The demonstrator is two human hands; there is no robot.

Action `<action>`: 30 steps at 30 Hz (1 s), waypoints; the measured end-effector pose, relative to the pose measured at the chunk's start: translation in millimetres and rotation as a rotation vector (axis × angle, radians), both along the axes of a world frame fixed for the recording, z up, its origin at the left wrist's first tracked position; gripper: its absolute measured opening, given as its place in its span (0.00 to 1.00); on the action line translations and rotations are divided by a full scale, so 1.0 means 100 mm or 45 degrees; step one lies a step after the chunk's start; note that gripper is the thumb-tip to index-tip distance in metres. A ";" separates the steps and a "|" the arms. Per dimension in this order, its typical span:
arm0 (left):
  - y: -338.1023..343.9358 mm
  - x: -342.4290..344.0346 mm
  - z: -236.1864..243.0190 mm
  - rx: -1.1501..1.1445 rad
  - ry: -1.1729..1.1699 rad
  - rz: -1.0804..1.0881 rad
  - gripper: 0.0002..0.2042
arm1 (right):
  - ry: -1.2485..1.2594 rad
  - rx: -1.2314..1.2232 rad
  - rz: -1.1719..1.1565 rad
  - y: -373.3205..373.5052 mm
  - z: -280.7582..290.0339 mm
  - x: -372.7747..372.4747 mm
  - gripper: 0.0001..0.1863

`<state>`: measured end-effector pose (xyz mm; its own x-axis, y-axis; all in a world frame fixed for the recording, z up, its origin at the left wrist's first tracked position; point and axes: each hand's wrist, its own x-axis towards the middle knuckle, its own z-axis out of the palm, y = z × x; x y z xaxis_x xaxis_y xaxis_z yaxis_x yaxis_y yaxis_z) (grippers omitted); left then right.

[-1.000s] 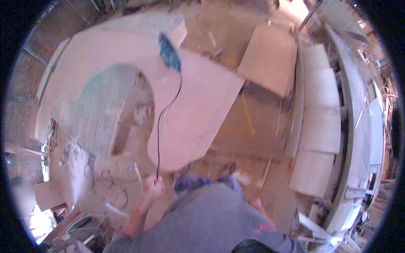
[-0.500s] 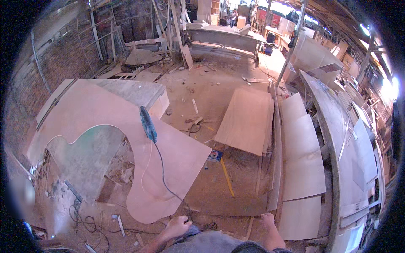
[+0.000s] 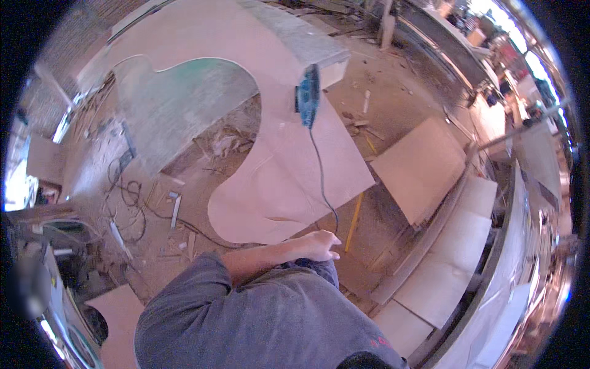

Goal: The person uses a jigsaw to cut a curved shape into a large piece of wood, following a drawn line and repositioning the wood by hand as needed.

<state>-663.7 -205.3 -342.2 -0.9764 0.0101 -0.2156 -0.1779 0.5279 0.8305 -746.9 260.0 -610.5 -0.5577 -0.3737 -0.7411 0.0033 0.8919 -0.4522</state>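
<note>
Tipping the view lower and twisting it since half a second ago, now finding the large pinkish sheet (image 3: 286,166) sitting higher and slanting differently, keeping its wavy cutout on the left. Seeing the greyish board (image 3: 178,114) through that cutout, greening along the curve. Noting the pale panels (image 3: 458,264) running diagonally along the right, no longer rising nearly upright. Finding the tan panel (image 3: 421,169) farther right in view than before, lying beyond the sheet's right edge. Showing far more of the grey top (image 3: 264,313) across the lower part, after showing only a sliver. Sighting the blue power tool (image 3: 308,95) resting on the sheet near its right edge, keeping about the same spot on it. Spotting the yellow strip (image 3: 354,222) lying just past that edge, near the left hand (image 3: 316,246). Stretching that hand across the front of the body, bending the fingers partly and parting them a little; meeting the dark cord (image 3: 320,166) near the fingertips, without being able to tell whether pinching it. Losing the right hand from sight, after showing it at the lower edge half a second ago, so being unable to tell its state.
</note>
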 end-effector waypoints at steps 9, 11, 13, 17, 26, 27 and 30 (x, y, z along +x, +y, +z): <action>-0.29 1.10 -0.35 -0.015 -0.277 1.523 0.16 | 0.228 0.221 0.763 -0.40 0.21 -1.97 0.12; -0.01 1.44 -0.49 0.994 -0.375 1.953 0.17 | 0.545 0.346 1.144 -1.03 0.32 -2.66 0.12; 0.35 1.78 -0.70 1.008 -0.392 2.312 0.17 | 0.748 0.240 1.105 -1.97 0.66 -2.83 0.14; 0.58 1.63 -1.44 1.681 -0.250 2.803 0.23 | 0.929 -0.145 0.426 -3.13 1.32 -3.44 0.20; 0.14 1.42 -2.04 2.028 0.956 2.432 0.17 | 0.392 -0.358 0.770 -4.94 0.86 -3.48 0.29; 0.09 1.28 -1.96 2.043 0.972 2.405 0.17 | 0.463 -0.264 0.853 -4.92 0.73 -3.65 0.29; 0.10 1.09 -1.58 2.081 0.837 2.439 0.16 | 0.500 -0.257 0.687 -4.77 0.42 -3.77 0.29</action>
